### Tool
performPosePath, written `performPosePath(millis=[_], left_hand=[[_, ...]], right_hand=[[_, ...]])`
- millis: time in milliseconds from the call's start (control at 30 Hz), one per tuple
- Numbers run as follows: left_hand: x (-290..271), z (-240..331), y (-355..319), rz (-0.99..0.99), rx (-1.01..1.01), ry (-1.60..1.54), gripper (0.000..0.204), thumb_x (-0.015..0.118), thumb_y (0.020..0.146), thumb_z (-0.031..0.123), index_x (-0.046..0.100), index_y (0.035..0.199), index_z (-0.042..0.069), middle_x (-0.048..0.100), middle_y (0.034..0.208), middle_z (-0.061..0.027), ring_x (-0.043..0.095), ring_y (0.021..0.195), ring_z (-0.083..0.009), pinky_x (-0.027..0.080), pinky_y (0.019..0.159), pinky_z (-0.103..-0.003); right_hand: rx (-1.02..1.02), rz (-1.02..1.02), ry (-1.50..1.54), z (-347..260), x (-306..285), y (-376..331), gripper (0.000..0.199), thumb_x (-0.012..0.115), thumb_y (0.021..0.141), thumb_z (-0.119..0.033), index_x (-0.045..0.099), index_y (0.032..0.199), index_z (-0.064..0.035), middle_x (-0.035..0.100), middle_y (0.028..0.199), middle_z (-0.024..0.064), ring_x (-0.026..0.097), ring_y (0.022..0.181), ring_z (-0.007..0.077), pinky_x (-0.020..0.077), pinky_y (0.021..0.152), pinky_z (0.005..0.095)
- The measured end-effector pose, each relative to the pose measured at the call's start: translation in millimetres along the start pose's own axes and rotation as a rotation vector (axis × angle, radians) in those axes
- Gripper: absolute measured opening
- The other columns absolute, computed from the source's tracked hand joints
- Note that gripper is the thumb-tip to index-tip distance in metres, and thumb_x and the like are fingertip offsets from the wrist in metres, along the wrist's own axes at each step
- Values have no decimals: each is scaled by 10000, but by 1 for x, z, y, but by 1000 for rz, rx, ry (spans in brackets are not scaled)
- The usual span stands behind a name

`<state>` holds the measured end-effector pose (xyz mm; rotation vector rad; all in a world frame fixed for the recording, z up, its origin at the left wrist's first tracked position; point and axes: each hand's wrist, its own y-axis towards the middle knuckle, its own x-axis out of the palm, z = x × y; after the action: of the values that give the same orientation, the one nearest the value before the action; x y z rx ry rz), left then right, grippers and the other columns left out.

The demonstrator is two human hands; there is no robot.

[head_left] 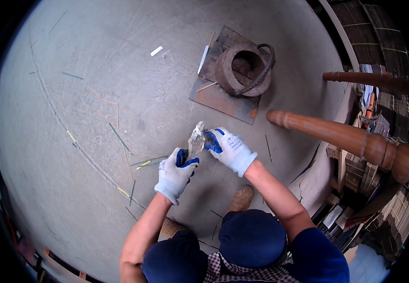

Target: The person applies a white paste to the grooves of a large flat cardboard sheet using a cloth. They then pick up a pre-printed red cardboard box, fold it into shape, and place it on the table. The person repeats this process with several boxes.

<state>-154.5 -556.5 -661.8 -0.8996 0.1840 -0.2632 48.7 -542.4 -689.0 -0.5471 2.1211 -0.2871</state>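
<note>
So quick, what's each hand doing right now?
Left hand: closed on the lower end of the pale flat piece.
Right hand: closed on the same piece's upper part.

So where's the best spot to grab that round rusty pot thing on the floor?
Probably the curved bar handle arching over the right rim of the rusty ring-shaped pot. It stands clear of the wall, so fingers can hook under it, coming down from above on the right. The pot sits open-side up on a flat metal plate.

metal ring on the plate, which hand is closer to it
Right. The right hand is just below the metal ring; the left hand is lower and further left.
</note>
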Motion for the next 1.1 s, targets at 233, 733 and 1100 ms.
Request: performPosePath(millis=[233,733,1100], left_hand=[[-1,8,-3,29,-31,-2,206,743,824,121,613,944,17,610,695,-14,556,556,-70,425,445,-232],[-7,12,1,-39,-96,-290,205,741,817,105,603,945,22,600,690,-19,544,525,-77,386,405,-219],[-5,4,-1,-23,-70,-263,182,724,828,79,597,950,33,606,717,-15,558,556,-82,389,427,-216]], right_hand=[[-43,60,-51,-4,9,3,222,593,912,-266,578,1000,-64,604,963,193,634,807,385,515,707,486],[-87,372,-82,-3,3,4,247,698,808,-211,616,988,-64,624,915,153,640,783,347,527,692,434],[161,409,293,-2,-44,-1,240,681,836,-182,665,1031,-45,672,934,177,652,828,357,519,757,401]])
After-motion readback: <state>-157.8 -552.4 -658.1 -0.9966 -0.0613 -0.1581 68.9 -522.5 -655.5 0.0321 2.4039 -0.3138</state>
